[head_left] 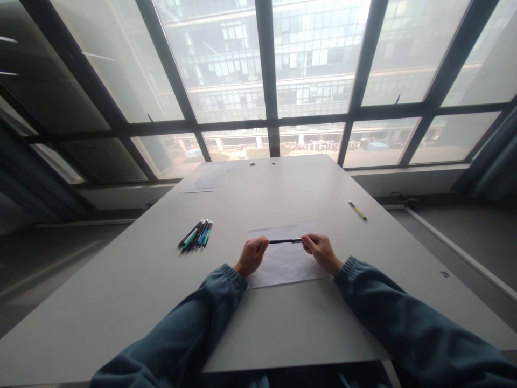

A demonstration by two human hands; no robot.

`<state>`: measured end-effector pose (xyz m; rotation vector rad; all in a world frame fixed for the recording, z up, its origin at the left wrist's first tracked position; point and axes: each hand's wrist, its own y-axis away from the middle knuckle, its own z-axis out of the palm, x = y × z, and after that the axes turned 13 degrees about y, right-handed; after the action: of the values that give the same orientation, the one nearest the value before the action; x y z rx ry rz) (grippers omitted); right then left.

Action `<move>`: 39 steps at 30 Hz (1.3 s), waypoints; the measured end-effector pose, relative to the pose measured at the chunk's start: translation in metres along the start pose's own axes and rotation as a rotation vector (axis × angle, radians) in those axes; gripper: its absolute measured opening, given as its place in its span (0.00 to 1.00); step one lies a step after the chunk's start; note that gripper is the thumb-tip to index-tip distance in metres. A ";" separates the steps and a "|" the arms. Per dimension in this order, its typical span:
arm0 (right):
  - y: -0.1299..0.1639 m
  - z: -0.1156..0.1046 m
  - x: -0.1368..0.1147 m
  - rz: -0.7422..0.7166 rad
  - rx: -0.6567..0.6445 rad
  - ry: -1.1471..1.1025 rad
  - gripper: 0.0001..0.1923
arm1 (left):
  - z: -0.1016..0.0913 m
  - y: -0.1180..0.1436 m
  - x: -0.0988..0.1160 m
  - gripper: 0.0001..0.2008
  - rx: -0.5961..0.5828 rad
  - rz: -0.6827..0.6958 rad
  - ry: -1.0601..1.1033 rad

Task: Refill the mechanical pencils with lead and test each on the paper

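A dark pen [284,241] with a metallic clip is stretched level between my two hands. My left hand [252,255] is closed round its left end, and my right hand [322,252] pinches the right end, near the clip. Just beneath lies a white sheet of paper [283,270] on the table, partly covered by both hands. Over to the left, several pens [196,236] with black, green and blue parts lie side by side in a bunch. A yellow pen [357,210] rests alone to the right, beyond my right hand.
The white table [299,318] reaches forward to a large window. More paper [202,179] lies at its far left. Two small dark items, one a round disc [252,164], sit near the far edge. A small dark mark [445,274] shows at the right edge.
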<state>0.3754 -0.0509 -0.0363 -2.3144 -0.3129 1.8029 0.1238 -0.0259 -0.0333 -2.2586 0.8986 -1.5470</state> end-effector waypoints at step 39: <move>-0.003 -0.002 0.010 0.006 0.088 0.031 0.22 | -0.002 -0.006 -0.006 0.06 0.148 0.154 0.021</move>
<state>0.3798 -0.0451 -0.0446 -2.2835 -0.2169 1.7450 0.1225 -0.0169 -0.0341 -2.0249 0.9084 -1.5180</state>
